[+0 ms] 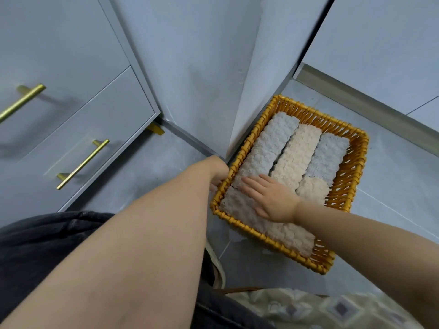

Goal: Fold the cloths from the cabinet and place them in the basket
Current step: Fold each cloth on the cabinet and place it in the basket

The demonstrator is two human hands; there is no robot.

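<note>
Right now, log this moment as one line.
right hand: flat on cloths | cloths: folded, in basket | left hand: at basket rim, grip hidden

Orange-yellow wicker basket (351, 176) holding pale blue-grey and cream cloths (294, 157); grey cabinet (71, 67) with gold handles (83, 163); grey floor (392, 191).

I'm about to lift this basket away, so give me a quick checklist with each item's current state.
1. Folded cloths all inside the basket: ok.
2. Nothing hanging over the rim: ok.
3. Right hand off the cloths: not ok, it lies flat on them.
4. Left hand gripping the left rim: cannot tell, the forearm hides it.
5. Cabinet drawers shut: ok.
</note>
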